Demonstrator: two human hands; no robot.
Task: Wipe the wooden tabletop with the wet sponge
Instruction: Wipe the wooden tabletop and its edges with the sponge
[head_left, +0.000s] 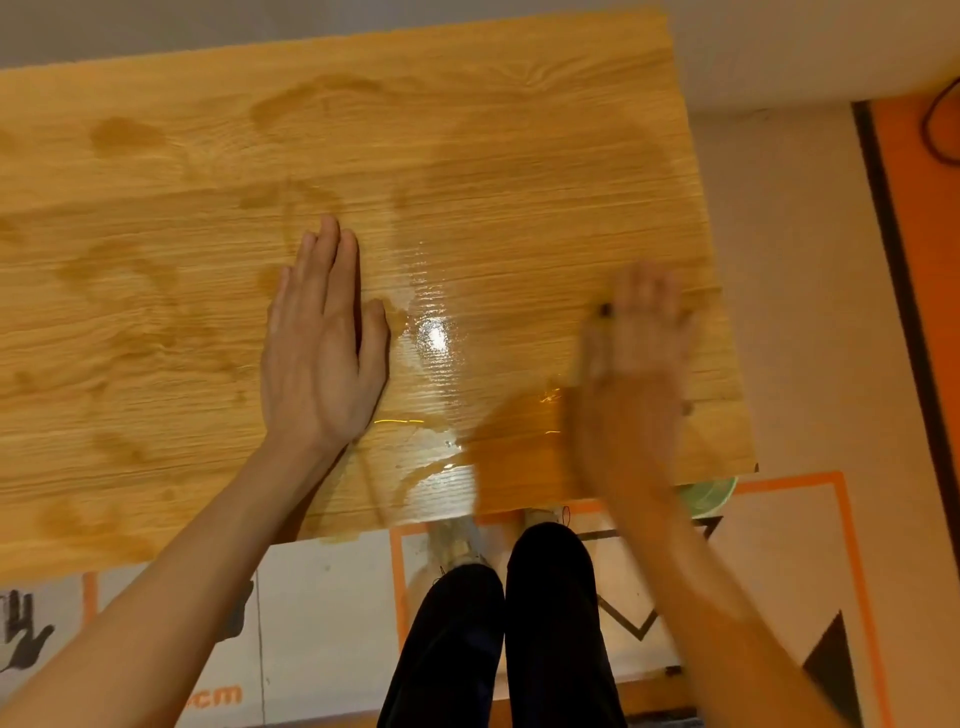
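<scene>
While the sponge (605, 310) lies almost hidden under the blurred right hand (636, 338) — fingers pressed over it mid-wipe — the left hand (322, 353) rests flat, fingers together, on the tabletop (156, 270); next probably comes the drier wood beyond its fingertips.

Right hand (636, 343) smeared by motion blur, its fingers (647, 291) indistinct, sponge under it hidden apart from a dark speck, surface (156, 322) cut off at the left edge, green bowl (711, 493) on the floor mostly hidden beneath the surface's near right corner
</scene>
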